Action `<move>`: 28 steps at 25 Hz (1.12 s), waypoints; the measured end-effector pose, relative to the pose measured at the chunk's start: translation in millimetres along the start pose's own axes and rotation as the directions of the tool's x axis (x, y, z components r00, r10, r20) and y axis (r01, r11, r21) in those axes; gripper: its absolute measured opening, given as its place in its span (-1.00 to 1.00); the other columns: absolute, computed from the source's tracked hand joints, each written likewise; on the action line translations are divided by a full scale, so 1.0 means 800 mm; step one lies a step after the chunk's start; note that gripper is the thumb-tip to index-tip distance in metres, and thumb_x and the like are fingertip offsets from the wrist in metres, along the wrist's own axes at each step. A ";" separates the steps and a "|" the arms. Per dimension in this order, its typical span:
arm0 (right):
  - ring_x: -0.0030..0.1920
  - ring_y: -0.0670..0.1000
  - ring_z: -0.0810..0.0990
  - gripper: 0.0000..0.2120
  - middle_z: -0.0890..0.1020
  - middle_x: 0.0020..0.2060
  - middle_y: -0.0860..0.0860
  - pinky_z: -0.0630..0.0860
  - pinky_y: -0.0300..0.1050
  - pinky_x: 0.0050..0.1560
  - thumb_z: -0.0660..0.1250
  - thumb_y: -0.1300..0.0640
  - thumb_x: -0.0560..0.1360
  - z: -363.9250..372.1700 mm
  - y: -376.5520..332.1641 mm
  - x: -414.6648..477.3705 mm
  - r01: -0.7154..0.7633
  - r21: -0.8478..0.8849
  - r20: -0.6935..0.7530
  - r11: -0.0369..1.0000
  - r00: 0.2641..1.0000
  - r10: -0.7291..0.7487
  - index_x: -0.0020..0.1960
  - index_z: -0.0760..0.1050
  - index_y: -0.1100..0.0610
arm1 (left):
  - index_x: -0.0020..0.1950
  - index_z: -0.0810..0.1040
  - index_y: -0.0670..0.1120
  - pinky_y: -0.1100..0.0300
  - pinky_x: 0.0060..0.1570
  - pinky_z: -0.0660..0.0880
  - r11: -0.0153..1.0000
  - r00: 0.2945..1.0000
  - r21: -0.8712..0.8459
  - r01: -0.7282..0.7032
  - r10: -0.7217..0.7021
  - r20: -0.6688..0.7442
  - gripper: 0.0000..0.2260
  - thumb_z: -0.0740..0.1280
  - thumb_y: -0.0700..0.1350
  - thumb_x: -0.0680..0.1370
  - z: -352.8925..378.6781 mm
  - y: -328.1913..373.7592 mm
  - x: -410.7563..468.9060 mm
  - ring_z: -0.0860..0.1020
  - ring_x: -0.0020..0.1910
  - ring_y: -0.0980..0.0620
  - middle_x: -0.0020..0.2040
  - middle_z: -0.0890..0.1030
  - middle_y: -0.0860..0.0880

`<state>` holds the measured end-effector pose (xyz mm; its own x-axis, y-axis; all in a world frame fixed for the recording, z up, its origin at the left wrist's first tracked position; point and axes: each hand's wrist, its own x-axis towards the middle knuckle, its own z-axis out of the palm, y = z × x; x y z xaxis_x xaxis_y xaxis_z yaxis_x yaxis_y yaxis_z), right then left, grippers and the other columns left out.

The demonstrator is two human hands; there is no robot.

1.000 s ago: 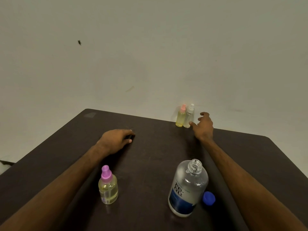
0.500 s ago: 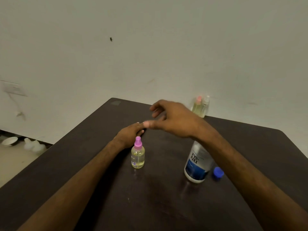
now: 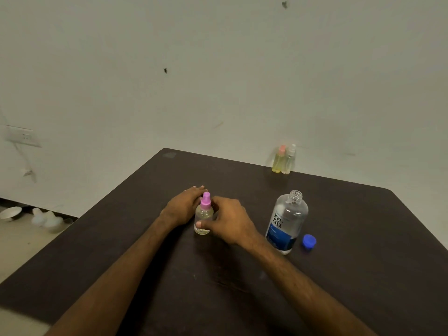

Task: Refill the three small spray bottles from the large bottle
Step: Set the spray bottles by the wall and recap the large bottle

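A small spray bottle with a purple cap (image 3: 204, 214) and pale yellow liquid stands mid-table. My right hand (image 3: 229, 221) grips it from the right, thumb across its front and fingers curled behind. My left hand (image 3: 184, 206) rests on the table just left of the bottle with its fingers straight. The large clear bottle with a blue label (image 3: 287, 220) stands uncapped to the right, and its blue cap (image 3: 309, 241) lies beside it. Two more small spray bottles stand together at the far edge, one with an orange cap (image 3: 278, 161) and one with a clear cap (image 3: 289, 161).
The dark brown table (image 3: 242, 287) ends close behind the two far bottles, against a pale wall. On the floor at the left lie a white bowl (image 3: 11, 212) and some pale containers (image 3: 48, 218). A wall socket (image 3: 23, 137) sits at the left.
My right hand left the two far bottles, swept left across the table and took hold of the purple-capped bottle. My left hand stayed beside that bottle. The view shifted.
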<state>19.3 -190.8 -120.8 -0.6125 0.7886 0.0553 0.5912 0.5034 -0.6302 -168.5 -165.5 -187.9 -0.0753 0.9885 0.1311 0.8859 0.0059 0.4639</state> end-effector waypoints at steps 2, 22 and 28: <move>-0.17 -0.13 0.58 -0.62 0.67 -0.06 -0.02 0.46 -0.29 -0.22 0.52 -0.05 0.38 -0.017 -0.010 0.001 0.052 0.008 -0.079 0.999 0.996 -0.052 0.11 0.58 0.10 | 0.30 0.52 -0.05 0.07 0.40 0.31 1.000 0.999 -0.009 0.005 -0.005 -0.035 -0.76 0.30 -0.12 0.63 0.001 0.005 -0.001 0.48 0.35 -0.07 0.30 0.56 -0.11; -0.09 0.03 0.58 -0.58 0.66 0.02 0.10 0.43 -0.16 -0.12 0.52 -0.01 0.39 -0.234 0.294 0.121 -0.370 0.061 -0.521 0.927 0.780 0.346 0.15 0.56 0.18 | 0.39 0.46 -0.09 0.10 0.23 0.51 0.956 0.988 -0.289 -0.046 0.001 -0.154 -0.57 0.40 0.01 0.56 0.107 0.173 0.230 0.59 0.18 0.01 0.28 0.59 -0.03; 0.15 0.10 0.60 -0.48 0.61 0.19 0.09 0.51 -0.07 0.11 0.49 0.07 0.45 -0.195 0.341 0.182 -0.303 0.182 -0.613 0.935 0.709 0.349 0.34 0.42 0.19 | 0.36 0.48 0.01 0.03 0.20 0.47 0.992 0.965 -0.108 0.061 -0.087 -0.248 -0.48 0.38 0.25 0.50 0.139 0.182 0.300 0.57 0.25 0.03 0.24 0.62 0.07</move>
<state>173.3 116.7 -163.8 0.0941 0.9513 0.2937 0.6431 0.1671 -0.7474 -6.6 89.7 -186.5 -0.2628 0.9159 0.3034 0.8247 0.0500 0.5633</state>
